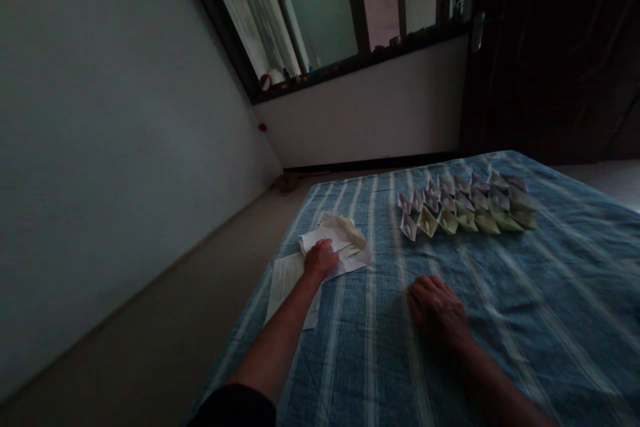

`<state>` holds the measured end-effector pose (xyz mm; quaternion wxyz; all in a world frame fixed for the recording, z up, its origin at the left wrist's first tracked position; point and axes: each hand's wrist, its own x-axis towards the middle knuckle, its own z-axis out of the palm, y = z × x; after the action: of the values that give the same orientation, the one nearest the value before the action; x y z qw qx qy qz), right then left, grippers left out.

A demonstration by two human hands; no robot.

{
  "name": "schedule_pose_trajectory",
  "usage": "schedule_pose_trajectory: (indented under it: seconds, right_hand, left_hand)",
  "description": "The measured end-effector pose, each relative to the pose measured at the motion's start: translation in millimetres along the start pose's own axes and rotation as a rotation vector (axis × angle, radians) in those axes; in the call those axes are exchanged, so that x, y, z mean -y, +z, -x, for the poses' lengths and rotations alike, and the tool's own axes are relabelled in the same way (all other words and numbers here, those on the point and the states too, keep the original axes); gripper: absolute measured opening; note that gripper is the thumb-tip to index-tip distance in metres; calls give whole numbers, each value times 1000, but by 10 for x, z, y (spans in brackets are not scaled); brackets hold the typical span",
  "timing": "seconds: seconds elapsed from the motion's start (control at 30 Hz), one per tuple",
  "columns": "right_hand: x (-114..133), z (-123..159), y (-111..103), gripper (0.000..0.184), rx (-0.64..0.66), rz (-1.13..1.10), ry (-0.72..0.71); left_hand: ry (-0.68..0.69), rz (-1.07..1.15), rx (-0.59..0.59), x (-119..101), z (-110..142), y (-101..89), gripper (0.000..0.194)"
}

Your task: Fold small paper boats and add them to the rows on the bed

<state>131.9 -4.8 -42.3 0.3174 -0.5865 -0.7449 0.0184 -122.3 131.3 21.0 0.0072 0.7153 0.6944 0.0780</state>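
Loose sheets of paper [336, 238] lie in a rumpled pile on the left part of a bed, under the left hand [320, 260]. A flatter, lined sheet [286, 287] sticks out toward the near left, and a white corner shows on the pile's right. The left hand sits palm down on top of the pile with its fingers lightly curved. It touches the paper, but whether it is gripping any of it I cannot tell.

The right hand [437, 310] lies palm down on the striped blue bedspread [550, 293], fingers slightly spread, holding nothing. It sits nearer to the camera than the paper boats [465, 203], which stand close together in neat rows toward the far right of the bed. Most of the boats are white or faintly tinted, and the nearest row runs mostly pale green (the light is dim, so the colours are hard to judge). Neither hand touches them.

A dark sleeve [233, 407] shows at the near edge, on the left forearm. Past the bed are a bare floor [150, 320] on the left, a pale wall [125, 147] along that side, a window [320, 7] at the far end, and a dark door [550, 47] to the far right.
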Motion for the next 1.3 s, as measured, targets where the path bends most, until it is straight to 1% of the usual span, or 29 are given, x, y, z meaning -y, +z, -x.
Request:
schedule_pose_trajectory:
  seconds: [0.1,0.23,0.33,0.43,0.5,0.63,0.7,0.77,0.9,0.97,1.03,1.07,1.1,1.13,1.17,1.23,1.27,1.3]
  right_hand:
    - [7,-4,-11,20,21,-2,1]
    - [7,-9,-16,21,24,4,-4]
    - [5,-10,-17,21,28,4,-4]
    - [4,-8,-16,21,26,-5,-4]
    - [3,-6,-13,21,18,-12,-3]
    - [1,-5,1,21,6,-18,-10]
    - [7,-7,0,21,8,-15,-11]
    - [16,-10,-9,22,15,-14,-6]
    - [28,-17,-20,22,13,-48,13]
    - [23,-23,-9,22,-20,-104,33]
    - [10,-31,5,21,-81,-205,74]
    - [0,-37,9,21,-115,-275,102]
    - [-12,-43,8,20,-157,-360,140]
    - [-25,-51,1,22,-192,-459,179]
    - [-40,-60,-13,27,-200,-559,222]
    - [-72,-84,-52,35,-155,-736,337]
    - [-88,-99,-73,38,-134,-802,391]
    - [-103,-114,-91,40,-137,-825,446]
  left_hand:
    - [-31,-19,15,-3,-4,11,49]
    - [-44,-54,7,-26,48,44,46]
    - [-19,-85,-13,-59,132,79,41]
    - [12,-116,-28,-92,204,102,32]
    - [32,-131,-34,-105,225,107,26]
    - [59,-159,-56,-105,210,97,25]
    - [70,-176,-89,-94,193,58,24]
    - [85,-190,-141,-84,180,-32,25]
    - [129,-206,-281,-137,218,-333,28]
    - [164,-204,-350,-258,322,-436,29]
    - [217,-191,-384,-459,513,-426,28]
    - [269,-176,-388,-583,641,-373,26]
    - [360,-134,-409,-716,784,-295,25]
    - [443,-82,-407,-850,934,-201,23]
    - [504,-30,-388,-977,1081,-101,23]
    - [595,85,-324,-1177,1321,74,19]
    - [643,146,-290,-1237,1393,132,15]
    - [663,204,-266,-1264,1424,168,12]
